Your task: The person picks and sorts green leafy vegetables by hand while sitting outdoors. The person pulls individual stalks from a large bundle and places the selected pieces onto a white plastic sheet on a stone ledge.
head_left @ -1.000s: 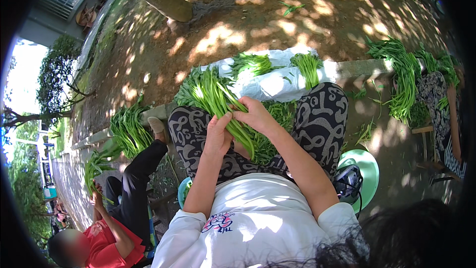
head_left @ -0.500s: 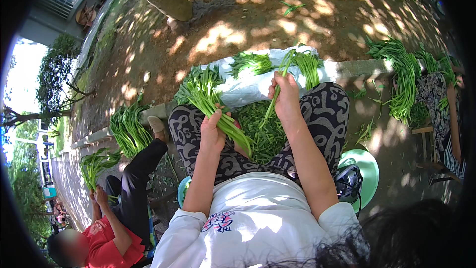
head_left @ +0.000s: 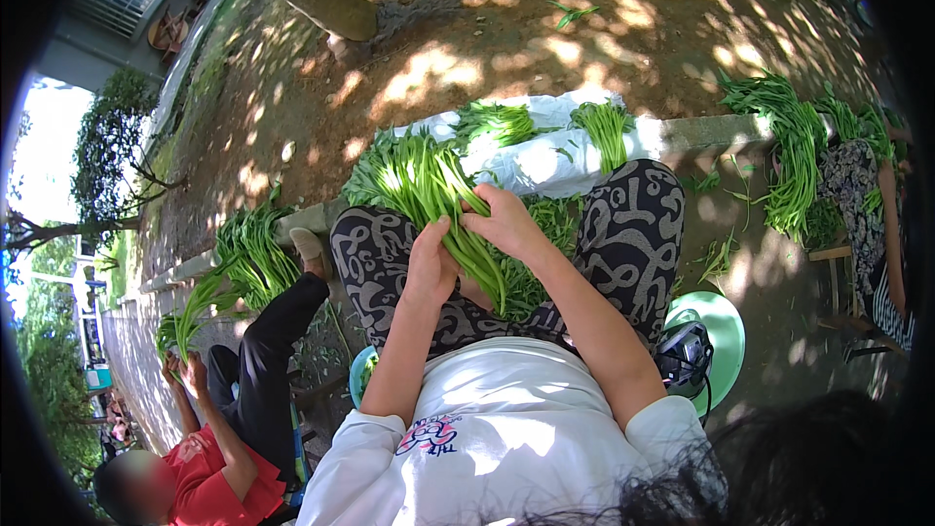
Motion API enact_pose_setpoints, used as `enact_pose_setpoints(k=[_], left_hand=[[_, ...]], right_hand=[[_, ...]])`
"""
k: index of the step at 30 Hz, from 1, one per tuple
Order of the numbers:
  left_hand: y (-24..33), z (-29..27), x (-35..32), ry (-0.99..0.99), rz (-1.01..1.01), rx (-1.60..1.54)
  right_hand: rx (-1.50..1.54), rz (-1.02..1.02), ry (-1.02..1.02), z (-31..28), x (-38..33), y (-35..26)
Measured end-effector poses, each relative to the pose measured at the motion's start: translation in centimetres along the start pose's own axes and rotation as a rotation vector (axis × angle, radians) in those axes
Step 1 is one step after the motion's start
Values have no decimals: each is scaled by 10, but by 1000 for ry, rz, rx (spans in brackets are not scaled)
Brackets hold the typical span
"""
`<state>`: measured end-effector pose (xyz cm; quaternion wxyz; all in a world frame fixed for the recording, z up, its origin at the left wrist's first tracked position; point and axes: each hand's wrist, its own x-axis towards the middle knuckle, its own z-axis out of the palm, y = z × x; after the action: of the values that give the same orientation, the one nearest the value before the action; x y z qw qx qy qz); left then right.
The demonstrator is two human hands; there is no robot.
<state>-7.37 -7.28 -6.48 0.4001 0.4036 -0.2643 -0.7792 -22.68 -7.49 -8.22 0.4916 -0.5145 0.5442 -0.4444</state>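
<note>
A bunch of long-stemmed leafy greens (head_left: 429,180) lies slantwise over my left thigh, leaves pointing away from me. Around its lower stems my left hand (head_left: 430,258) is closed. My right hand (head_left: 502,222) meets the bunch from the right, its fingers bent and pressed onto the stems just beyond the left hand; its fingertips are partly hidden. Below both hands, between my knees, is a heap of loose green leaves (head_left: 545,224).
A pale sheet (head_left: 536,168) on the low kerb ahead bears a small bunch (head_left: 495,123) and a stem bundle (head_left: 606,131). A light green basin (head_left: 726,356) with a dark object stands at my right. At left, a person in red (head_left: 219,458) handles greens; another person sits far right.
My right hand has moved left and down from beside the stem bundle to the bunch in my left hand. The stems it held now merge with that bunch. The person at left has shifted their greens.
</note>
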Motion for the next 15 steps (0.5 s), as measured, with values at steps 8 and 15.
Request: enact_pose_setpoints(k=[8, 15], left_hand=[[-1, 6, -2, 10, 77, 25], [-7, -3, 4, 76, 133, 71]], right_hand=[[-36, 21, -7, 0, 1, 0], [21, -123, 75, 7, 1, 5]])
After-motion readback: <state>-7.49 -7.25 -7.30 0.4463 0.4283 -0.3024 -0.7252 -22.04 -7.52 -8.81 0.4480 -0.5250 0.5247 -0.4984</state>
